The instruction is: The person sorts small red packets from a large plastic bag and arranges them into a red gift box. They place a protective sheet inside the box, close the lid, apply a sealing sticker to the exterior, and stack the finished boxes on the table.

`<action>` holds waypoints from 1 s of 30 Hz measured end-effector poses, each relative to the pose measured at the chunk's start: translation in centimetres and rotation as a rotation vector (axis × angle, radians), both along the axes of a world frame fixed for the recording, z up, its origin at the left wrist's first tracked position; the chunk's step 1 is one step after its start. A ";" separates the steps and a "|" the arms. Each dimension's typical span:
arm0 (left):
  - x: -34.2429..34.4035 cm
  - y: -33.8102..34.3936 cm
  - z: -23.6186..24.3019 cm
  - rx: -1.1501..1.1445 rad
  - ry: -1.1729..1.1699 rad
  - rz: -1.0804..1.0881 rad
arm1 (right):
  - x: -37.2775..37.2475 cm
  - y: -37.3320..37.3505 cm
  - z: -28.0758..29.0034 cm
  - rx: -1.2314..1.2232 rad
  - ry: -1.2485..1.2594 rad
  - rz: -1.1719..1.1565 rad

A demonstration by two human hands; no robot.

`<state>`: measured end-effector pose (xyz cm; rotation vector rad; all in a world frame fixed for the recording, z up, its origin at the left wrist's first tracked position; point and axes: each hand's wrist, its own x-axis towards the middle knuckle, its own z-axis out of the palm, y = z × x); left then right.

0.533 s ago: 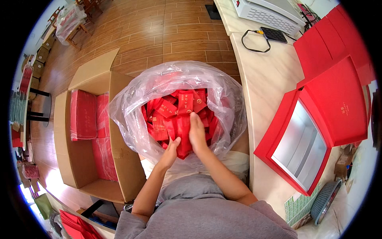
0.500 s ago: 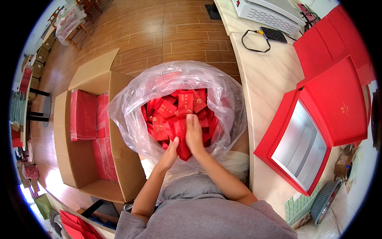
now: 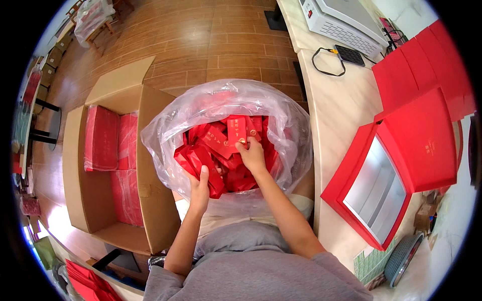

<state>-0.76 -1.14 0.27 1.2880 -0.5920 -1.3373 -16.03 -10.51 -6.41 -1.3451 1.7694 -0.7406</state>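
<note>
A clear plastic bag (image 3: 293,118) stands wide-mouthed in front of me, filled with small flat red packets (image 3: 217,140) that bear gold marks. My left hand (image 3: 199,191) is at the near left of the mouth, closed around several red packets (image 3: 197,159), with the thumb on top. My right hand (image 3: 253,157) reaches over the middle of the pile. Its thumb and fingers pinch the lower end of a red packet (image 3: 236,129) with gold lettering. The fingertips under the left hand's packets are hidden.
At the left, an open cardboard box (image 3: 76,185) holds red plastic-wrapped packages (image 3: 104,138). A marble-look counter (image 3: 331,108) on the right carries an open red gift box (image 3: 419,143) with a silvery inside, a white machine (image 3: 346,30) and a black cabled device (image 3: 350,55).
My left hand has shifted left with its red packets. My right hand has left that bunch, moved slightly right and up, and taken hold of a single red packet on the pile.
</note>
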 end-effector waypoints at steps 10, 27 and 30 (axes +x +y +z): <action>2.5 -0.3 -3.2 0.107 -0.175 -0.166 | -0.5 1.5 8.9 -0.752 0.069 0.430; -1.0 -1.6 0.3 -0.232 -0.355 -0.225 | -0.7 5.0 10.8 0.435 -1.187 0.152; -1.2 -2.4 1.9 -0.336 -0.582 -0.275 | -2.4 5.0 11.1 0.526 -1.327 0.138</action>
